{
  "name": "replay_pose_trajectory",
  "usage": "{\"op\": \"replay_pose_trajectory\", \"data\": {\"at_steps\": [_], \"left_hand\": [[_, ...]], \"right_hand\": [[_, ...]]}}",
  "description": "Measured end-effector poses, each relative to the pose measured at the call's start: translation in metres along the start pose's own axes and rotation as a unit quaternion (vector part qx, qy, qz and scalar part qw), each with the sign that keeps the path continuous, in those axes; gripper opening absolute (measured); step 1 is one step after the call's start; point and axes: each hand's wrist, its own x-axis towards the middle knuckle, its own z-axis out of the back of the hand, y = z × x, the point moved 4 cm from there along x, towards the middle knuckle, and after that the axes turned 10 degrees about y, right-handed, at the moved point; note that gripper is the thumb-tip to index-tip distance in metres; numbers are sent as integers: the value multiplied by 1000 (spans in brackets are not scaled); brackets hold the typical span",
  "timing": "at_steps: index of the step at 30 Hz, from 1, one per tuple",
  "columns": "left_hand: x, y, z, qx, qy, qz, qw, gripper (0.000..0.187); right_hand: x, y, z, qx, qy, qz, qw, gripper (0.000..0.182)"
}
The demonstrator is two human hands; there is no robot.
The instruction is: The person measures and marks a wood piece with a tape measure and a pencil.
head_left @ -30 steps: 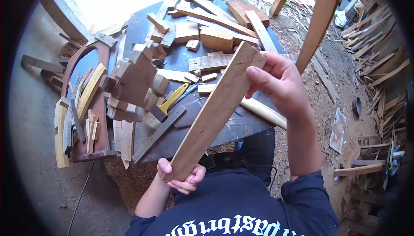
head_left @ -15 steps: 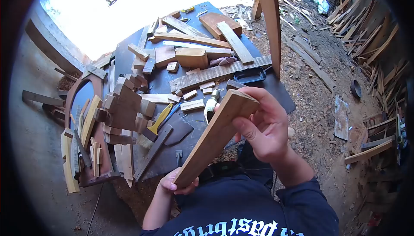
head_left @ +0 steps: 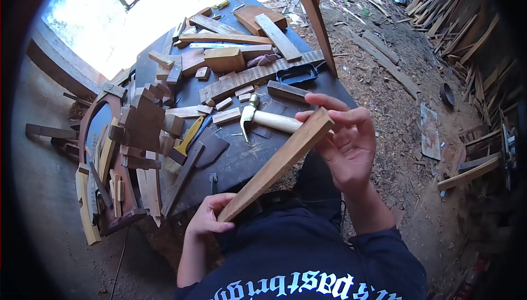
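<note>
Item under handling: a long, flat plank of pale brown wood [head_left: 277, 165], rectangular in section, with a smooth broad face and squarely cut ends. It is held clear of the work surface, in the air above the near edge of the dark round tabletop [head_left: 241, 163] and in front of the person's torso. It runs on a diagonal, lower end near left, upper end far right.

Right hand [head_left: 343, 143]: raised, palm turned towards the plank, wrist bent back. The fingers are loosely spread and only partly curled; fingertips and thumb rest on the upper end of the plank, steadying it in a light pinch, not a full fist.

Left hand [head_left: 206, 218]: low, close to the body, wrist bent. The fingers curl against the lower end of the plank with the thumb on the near side, a partial closure supporting that end.

Surroundings: a hammer with a pale wooden handle and steel head [head_left: 263, 119] lies on the tabletop just beyond the plank's upper end, apart from it. A yellow-handled tool [head_left: 189, 135] lies further left. Numerous offcut wooden blocks and slats [head_left: 219, 58] cover the far part of the tabletop, with a black rectangular tray [head_left: 296, 73] among them. A stack of angular wooden pieces [head_left: 143, 124] sits at the left edge. The ground to the right is littered with scrap timber [head_left: 466, 31].
</note>
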Motion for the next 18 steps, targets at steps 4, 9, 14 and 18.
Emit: {"op": "replay_pose_trajectory", "data": {"at_steps": [4, 9, 14, 18], "left_hand": [[-9, -25, -20, 122, -63, 2, 991, 76], [-27, -57, -52, 115, -100, -23, 988, 91], [-41, -42, -68, 219, -152, -52, 962, 75], [-42, -20, -75, 365, -154, -106, 912, 58]], "right_hand": [[-30, 1, 11, 47, -70, 8, 996, 40], [-91, -7, 40, 66, -182, -29, 981, 34], [-145, -1, 42, 93, -231, -40, 968, 31], [-184, 9, 42, 136, -242, -36, 960, 31]]}}
